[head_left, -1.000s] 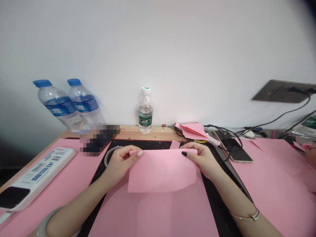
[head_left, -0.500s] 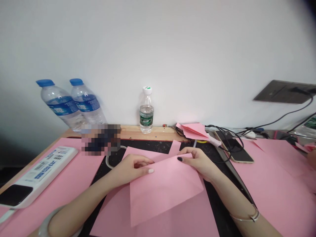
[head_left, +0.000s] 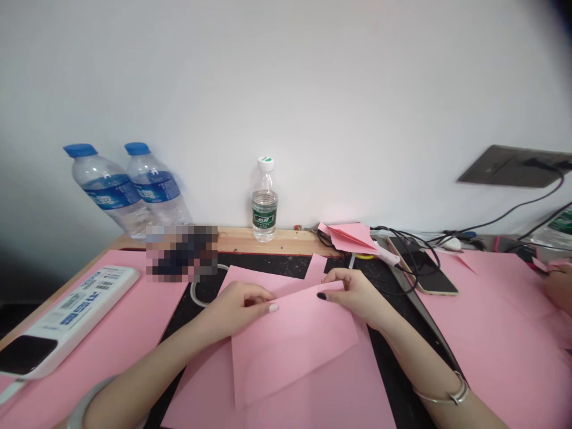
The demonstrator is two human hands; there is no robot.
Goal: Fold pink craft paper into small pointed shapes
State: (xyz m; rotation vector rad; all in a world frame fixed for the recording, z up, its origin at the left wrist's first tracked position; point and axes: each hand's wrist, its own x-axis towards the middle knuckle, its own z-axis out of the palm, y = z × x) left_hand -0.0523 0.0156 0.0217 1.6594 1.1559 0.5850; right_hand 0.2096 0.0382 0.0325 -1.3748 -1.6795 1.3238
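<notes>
A smaller pink sheet of paper (head_left: 295, 345) hangs tilted between my two hands, above a larger pink sheet (head_left: 344, 393) lying on the black mat. My left hand (head_left: 243, 304) is closed on its upper left edge, thumb in front and fingers behind. With a thumb and bent fingers, my right hand (head_left: 351, 292) pinches the upper right corner. The fingertips behind the paper are partly hidden. A narrow pink strip (head_left: 316, 267) lies just beyond the top edge.
Two large water bottles (head_left: 109, 190) lean on the wall at left; a small bottle (head_left: 264, 205) stands centrally. A white power bank-like device (head_left: 75, 316) rests left. A phone (head_left: 424, 268), cables and folded pink paper (head_left: 351, 237) lie right. Another person's hand (head_left: 558, 286) shows at far right.
The held sheet has shifted slightly left, and its lower edge has swung a little. Both hands keep their grip. The other person's hand at far right has come further into view.
</notes>
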